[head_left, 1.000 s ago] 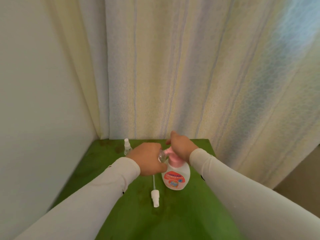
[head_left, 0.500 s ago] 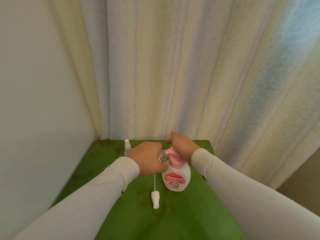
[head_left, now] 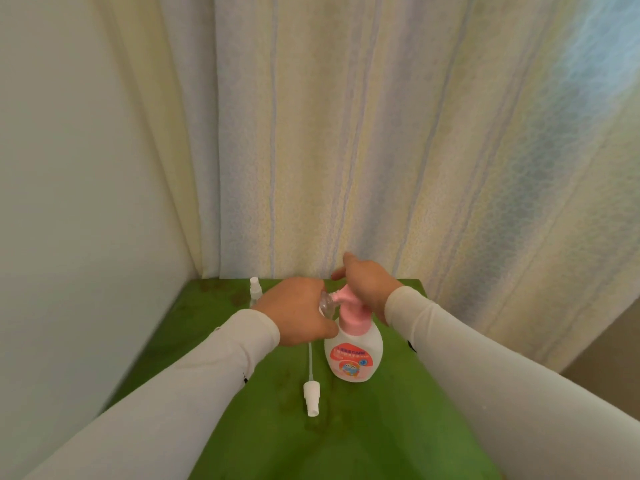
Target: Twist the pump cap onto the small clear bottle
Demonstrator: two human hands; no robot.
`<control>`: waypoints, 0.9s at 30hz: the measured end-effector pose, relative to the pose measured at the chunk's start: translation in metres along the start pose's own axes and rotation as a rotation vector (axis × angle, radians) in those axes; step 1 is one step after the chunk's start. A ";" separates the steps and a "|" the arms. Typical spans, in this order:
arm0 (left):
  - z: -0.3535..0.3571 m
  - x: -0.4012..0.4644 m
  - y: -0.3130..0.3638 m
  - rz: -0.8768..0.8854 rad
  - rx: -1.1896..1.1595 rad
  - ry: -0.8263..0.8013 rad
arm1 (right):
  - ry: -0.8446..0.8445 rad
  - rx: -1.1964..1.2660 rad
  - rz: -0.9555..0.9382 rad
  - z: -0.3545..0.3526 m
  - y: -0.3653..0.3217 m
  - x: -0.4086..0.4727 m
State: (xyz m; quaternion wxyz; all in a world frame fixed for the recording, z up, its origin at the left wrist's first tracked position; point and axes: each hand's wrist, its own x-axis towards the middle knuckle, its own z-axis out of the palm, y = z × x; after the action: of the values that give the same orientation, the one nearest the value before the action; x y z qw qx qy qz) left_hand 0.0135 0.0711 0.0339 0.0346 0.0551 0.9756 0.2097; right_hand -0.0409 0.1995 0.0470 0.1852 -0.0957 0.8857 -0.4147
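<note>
Left hand [head_left: 298, 311] grips a small clear bottle [head_left: 325, 304] at the pink pump's spout [head_left: 337, 298]; right hand [head_left: 369, 285] presses the pump bottle [head_left: 353, 355] from above.

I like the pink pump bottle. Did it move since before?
No. The pink pump bottle stands in the same spot beside the loose white sprayer on the green table.
</note>
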 end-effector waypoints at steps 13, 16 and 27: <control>-0.001 0.000 -0.001 0.003 -0.004 -0.009 | 0.008 0.131 0.038 -0.001 0.003 0.002; 0.007 -0.003 -0.001 -0.010 -0.018 -0.016 | -0.001 -0.078 -0.035 0.003 0.006 -0.003; 0.003 0.000 0.000 -0.005 -0.015 0.000 | 0.019 0.065 -0.008 0.002 0.008 0.004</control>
State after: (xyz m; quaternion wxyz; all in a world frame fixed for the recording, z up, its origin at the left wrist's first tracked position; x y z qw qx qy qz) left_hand 0.0142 0.0727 0.0311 0.0355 0.0526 0.9741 0.2169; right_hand -0.0439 0.2020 0.0384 0.1781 -0.0894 0.8730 -0.4451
